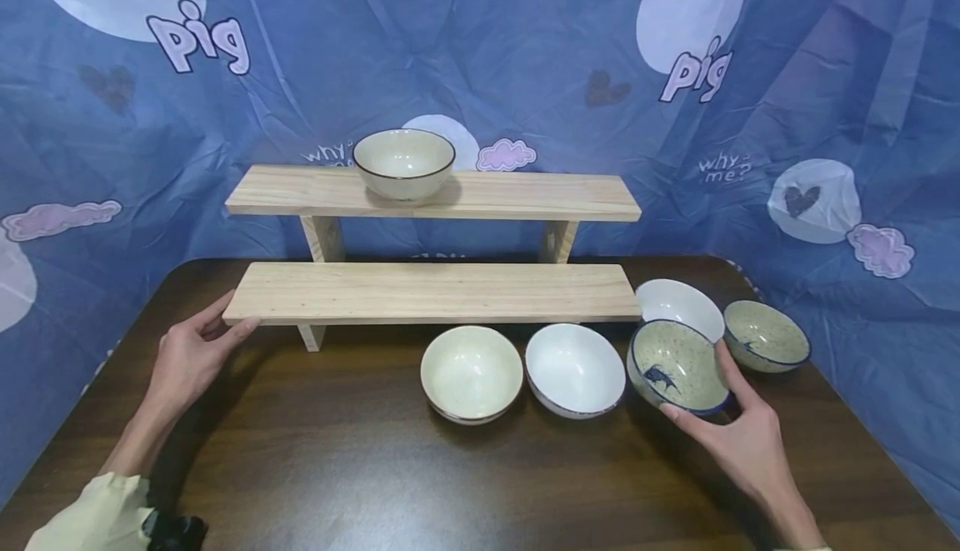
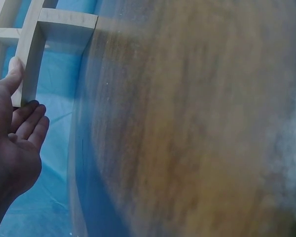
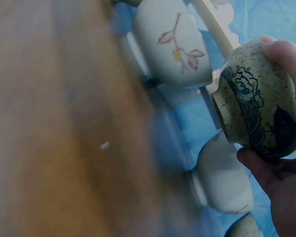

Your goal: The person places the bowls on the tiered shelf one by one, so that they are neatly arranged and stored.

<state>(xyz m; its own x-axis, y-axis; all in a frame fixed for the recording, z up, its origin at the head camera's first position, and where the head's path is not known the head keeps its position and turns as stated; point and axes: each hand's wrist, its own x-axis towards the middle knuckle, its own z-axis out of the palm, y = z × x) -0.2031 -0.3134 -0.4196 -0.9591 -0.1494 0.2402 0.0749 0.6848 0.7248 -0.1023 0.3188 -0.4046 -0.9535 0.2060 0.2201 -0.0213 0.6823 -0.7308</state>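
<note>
My left hand [image 1: 189, 358] grips the left end of the lower board of a two-tier wooden shelf [image 1: 435, 293], its thumb on the board and its fingers around the end. In the right hand [image 1: 753, 443] is a speckled bowl [image 1: 686, 359] with a blue rim and dark blue drawing, held between thumb and fingers. The right wrist view shows this speckled bowl [image 3: 259, 101] raised off the table. Just left of it stand a white bowl [image 1: 575, 368] and a cream bowl [image 1: 471, 372]. Behind it is another white bowl [image 1: 678, 305], partly covered.
On the upper board sits a cream bowl with a brown rim [image 1: 403, 163]. A second speckled bowl [image 1: 767, 336] stands near the right edge of the dark wooden table [image 1: 360, 468]. Blue printed cloth [image 1: 480, 51] hangs behind and at the sides.
</note>
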